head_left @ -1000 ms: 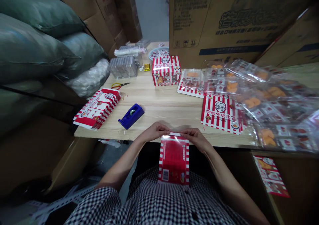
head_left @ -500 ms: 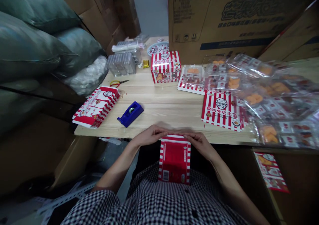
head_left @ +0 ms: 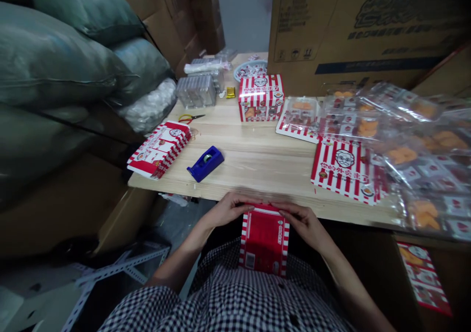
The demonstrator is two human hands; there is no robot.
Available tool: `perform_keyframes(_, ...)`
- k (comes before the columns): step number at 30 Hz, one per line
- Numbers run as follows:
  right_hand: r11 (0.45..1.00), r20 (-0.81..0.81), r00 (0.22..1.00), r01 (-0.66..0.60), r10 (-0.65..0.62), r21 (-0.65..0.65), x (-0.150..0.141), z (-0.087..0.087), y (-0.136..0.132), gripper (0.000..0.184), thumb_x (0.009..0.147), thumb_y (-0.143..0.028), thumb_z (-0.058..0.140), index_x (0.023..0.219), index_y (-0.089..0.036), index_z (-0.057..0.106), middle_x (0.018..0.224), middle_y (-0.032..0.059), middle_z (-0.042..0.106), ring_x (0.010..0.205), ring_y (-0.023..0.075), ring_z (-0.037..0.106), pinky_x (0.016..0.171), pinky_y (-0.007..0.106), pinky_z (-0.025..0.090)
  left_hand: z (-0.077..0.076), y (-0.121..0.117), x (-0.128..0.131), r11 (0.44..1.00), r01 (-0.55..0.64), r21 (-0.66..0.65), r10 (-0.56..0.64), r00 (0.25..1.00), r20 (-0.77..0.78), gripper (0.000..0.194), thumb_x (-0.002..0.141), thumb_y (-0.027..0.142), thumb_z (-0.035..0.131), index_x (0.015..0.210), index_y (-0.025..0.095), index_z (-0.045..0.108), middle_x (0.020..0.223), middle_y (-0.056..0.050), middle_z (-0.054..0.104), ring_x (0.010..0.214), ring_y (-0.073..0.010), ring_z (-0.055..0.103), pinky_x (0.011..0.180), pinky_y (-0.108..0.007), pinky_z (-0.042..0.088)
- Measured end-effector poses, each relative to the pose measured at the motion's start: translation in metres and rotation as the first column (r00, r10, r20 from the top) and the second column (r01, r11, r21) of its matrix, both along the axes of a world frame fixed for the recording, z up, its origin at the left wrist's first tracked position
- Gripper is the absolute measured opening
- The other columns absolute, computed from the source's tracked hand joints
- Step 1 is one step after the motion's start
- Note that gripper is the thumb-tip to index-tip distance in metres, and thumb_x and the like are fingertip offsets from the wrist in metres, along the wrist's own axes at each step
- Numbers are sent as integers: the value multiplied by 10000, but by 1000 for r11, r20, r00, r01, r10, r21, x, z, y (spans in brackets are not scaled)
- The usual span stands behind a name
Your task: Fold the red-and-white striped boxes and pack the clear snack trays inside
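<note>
Toward one o'clock, the assembled striped box (head_left: 261,98) reads 你的外卖来了; the same line stands on the flat striped carton (head_left: 342,172) at three o'clock, over smaller print too blurred to read. The large brown cardboard box (head_left: 331,33) at half past one bears an umbrella sign (head_left: 295,53) and upward arrows (head_left: 308,53). Toward six o'clock, the handheld red carton (head_left: 265,241) shows a barcode (head_left: 249,260) and illegible white characters (head_left: 280,233).

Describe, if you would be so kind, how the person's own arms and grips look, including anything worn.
The left sleeve is short, in a small black-and-white check matching the shirt; the right sleeve isn't clearly visible. Both the left grip and right grip are ungloved, and no watch shows.
</note>
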State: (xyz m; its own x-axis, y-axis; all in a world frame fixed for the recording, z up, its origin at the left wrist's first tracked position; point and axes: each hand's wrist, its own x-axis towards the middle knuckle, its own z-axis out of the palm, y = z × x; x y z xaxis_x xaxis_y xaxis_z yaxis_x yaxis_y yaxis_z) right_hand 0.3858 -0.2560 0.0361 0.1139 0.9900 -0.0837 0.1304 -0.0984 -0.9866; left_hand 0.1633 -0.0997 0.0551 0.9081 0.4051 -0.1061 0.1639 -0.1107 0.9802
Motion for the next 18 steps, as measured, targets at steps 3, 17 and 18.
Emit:
perform_keyframes(3, 994, -11, 995, 103, -103, -29, 4, -14, 0, 288, 916, -478, 659, 1115, -310, 782, 1197, 68, 759, 1197, 292, 670, 1093, 520, 464, -4, 15, -17, 963, -230, 141, 233, 973, -5, 354, 947, 371, 608, 1269, 256, 700, 1293, -73, 710, 1197, -247, 660, 1042, -373, 497)
perform_keyframes(17, 973, -216, 965, 105, -150, -206, 1, -25, 21, 378, 791, -527, 773, 1065, -269, 801, 1189, 102, 761, 1146, 316, 687, 1075, 473, 482, -1, 166, -121, 755, -538, 375, 638, 735, -229, 359, 771, 528, 694, 809, 171, 691, 933, -66, 727, 906, -235, 660, 885, -371, 507)
perform_keyframes(18, 971, -217, 963, 111, -157, -210, 2, -25, 20, 376, 792, -528, 772, 1062, -269, 801, 1201, 102, 756, 1162, 318, 680, 1080, 475, 478, -1, 165, -122, 764, -533, 365, 628, 744, -228, 385, 761, 540, 703, 870, 171, 695, 999, -75, 725, 936, -236, 661, 891, -368, 505)
